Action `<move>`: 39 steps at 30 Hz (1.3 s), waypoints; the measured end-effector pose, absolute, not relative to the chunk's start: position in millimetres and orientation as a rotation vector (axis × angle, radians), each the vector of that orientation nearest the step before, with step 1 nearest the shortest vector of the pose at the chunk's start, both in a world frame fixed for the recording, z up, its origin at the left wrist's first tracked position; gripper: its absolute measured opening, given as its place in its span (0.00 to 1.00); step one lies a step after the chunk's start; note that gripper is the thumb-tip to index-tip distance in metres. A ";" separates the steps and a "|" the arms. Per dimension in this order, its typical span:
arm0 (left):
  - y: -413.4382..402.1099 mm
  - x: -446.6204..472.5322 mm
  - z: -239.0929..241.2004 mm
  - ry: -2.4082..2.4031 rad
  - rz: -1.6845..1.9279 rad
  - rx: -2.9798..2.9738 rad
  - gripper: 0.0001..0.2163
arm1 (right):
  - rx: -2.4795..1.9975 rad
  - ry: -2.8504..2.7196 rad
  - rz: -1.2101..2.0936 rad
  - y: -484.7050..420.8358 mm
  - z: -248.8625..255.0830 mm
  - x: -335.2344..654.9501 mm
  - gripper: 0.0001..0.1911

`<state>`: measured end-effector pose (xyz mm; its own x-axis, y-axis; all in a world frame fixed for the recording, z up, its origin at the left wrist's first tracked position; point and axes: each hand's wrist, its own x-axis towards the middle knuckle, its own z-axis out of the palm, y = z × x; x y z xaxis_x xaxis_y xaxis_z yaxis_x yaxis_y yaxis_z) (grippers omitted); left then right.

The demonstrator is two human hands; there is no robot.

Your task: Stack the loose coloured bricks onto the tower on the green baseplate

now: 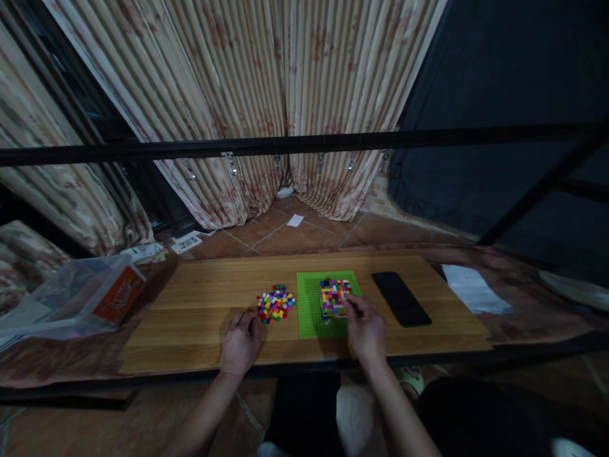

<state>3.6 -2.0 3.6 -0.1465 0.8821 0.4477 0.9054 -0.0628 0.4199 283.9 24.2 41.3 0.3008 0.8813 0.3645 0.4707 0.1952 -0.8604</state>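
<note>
A green baseplate (309,311) lies on the wooden board (200,298) in front of me. On its right part stands a block of many-coloured small bricks (333,296). My right hand (365,329) rests at the block's right edge, fingertips pinched against it. A loose heap of coloured bricks (276,303) lies left of the plate. My left hand (241,343) rests on the board just below and left of the heap, fingers curled; what they hold, if anything, is too small to see.
A black phone (401,298) lies right of the baseplate. A clear plastic bag with an orange box (114,293) sits at the left, and a white sheet (473,289) at the right. A black bar (304,145) crosses the view; curtains hang behind.
</note>
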 end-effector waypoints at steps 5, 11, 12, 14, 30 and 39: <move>-2.3 4.6 6.1 -2.116 -0.998 -2.040 0.10 | -1.584 -1.422 0.327 43.0 37.5 304.8 0.18; -2.5 5.4 7.2 -2.135 -0.981 -2.029 0.11 | -1.641 -1.525 0.258 47.8 35.3 306.3 0.18; -2.5 5.4 7.2 -2.138 -0.976 -2.030 0.11 | -1.642 -1.536 0.255 47.7 35.7 306.4 0.18; -2.4 5.2 6.9 -2.145 -0.971 -2.030 0.11 | -1.644 -1.558 0.249 47.5 36.7 306.5 0.17; -2.6 4.6 3.7 -2.171 -0.914 -2.029 0.11 | -1.604 -1.376 0.371 51.0 36.0 303.7 0.19; -2.3 4.3 3.1 -2.165 -0.942 -2.043 0.11 | -1.491 -1.108 0.595 58.9 33.3 303.1 0.16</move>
